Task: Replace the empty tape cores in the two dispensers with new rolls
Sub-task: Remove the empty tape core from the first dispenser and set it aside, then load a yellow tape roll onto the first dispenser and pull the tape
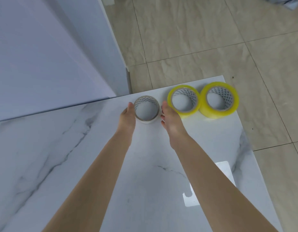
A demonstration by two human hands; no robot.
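Note:
An empty tape core [139, 116], a thin ring with a patterned inner wall, stands flat on the white marble table [144, 164] near its far edge. My left hand [128, 114] lies against the core's left wall with its fingers straight. My right hand [170, 116] is just right of the core, fingers loosely spread, with a small gap to it. Two full yellow tape rolls stand to the right, the nearer roll [170, 97] beside my right hand and the farther roll [235, 99] at the table's corner. No dispenser is in view.
The table's right edge [255, 156] drops to a beige tiled floor [211, 39]. A pale wall or cabinet [52, 47] stands at the back left. A bright reflection [223, 168] lies on the table at the right.

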